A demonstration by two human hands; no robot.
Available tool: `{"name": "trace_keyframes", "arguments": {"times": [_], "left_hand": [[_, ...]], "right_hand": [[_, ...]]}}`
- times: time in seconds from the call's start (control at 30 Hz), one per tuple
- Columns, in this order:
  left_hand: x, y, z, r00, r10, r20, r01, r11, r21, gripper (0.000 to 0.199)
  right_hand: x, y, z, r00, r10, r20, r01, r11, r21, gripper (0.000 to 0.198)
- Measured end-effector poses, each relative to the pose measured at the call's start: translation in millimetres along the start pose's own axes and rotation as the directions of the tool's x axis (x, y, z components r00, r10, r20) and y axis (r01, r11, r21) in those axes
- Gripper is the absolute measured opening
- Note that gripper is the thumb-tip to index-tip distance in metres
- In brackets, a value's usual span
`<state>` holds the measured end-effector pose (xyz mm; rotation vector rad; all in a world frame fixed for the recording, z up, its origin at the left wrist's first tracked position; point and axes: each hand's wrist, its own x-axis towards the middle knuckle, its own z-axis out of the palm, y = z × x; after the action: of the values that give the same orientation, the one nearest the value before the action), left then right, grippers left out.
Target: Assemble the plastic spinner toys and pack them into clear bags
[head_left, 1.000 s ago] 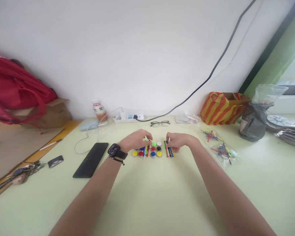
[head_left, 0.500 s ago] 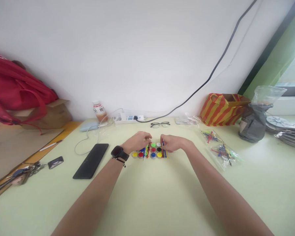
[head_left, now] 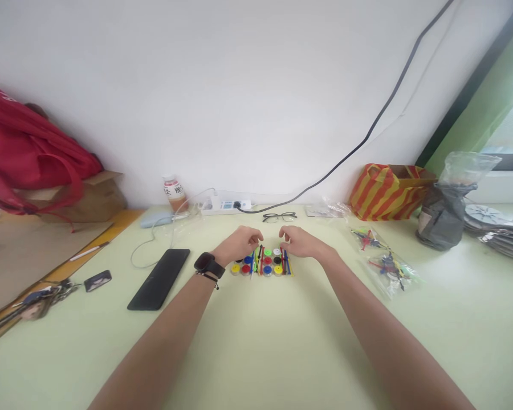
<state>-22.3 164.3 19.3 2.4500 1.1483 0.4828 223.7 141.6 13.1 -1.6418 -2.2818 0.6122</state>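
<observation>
With both arms stretched over the pale tabletop (head_left: 256, 341), here's the left hand (head_left: 240, 244) beside one row of coloured sticks (head_left: 260, 261), thumb and forefinger parted, nothing visibly pinched! Across from it, the right hand (head_left: 300, 242) sits at the far ends of a second row, the right-hand sticks (head_left: 286, 265), loosely curled and released, whether brushing them I can't tell. Between the rows, six round pieces (head_left: 267, 271) stand two by two: green and white at the back, red and black, then blue and yellow nearest. More discs (head_left: 236, 269) lie left of the first row, partly under the left hand. Behind it all, folded-out glasses (head_left: 280, 216); off right, bagged pieces (head_left: 391, 266) in clear plastic.
</observation>
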Motion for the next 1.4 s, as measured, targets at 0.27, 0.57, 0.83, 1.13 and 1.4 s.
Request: {"name": "trace_keyframes", "arguments": {"times": [0.27,0.57,0.83,1.13,1.4], "left_hand": [[-1.7,13.0,7.1,0.999,0.053,-0.012,-0.052,0.996,0.068,0.026],[-1.0,20.4,8.3,0.998,0.055,0.015,-0.056,0.996,0.068,0.026],[-3.1,20.3,1.4,0.999,0.041,0.017,-0.042,0.997,0.068,0.027],[-6.3,68.7,36.8,0.974,0.222,-0.048,-0.216,0.970,0.112,0.034],[-21.9,97.8,78.0,0.969,0.241,-0.061,-0.207,0.919,0.337,0.052]], "right_hand": [[4.9,3.6,11.1,0.997,-0.078,-0.015,0.078,0.997,0.004,0.028],[-1.0,-8.0,1.5,0.996,-0.066,0.056,0.067,0.998,-0.007,0.019],[-5.7,-12.3,-9.3,0.990,0.095,0.102,-0.095,0.995,-0.008,0.024],[-15.8,-15.7,-19.1,0.882,0.263,0.390,-0.349,0.922,0.166,0.017],[-40.6,24.1,-78.7,0.862,0.459,0.215,-0.503,0.825,0.256,0.034]]}}
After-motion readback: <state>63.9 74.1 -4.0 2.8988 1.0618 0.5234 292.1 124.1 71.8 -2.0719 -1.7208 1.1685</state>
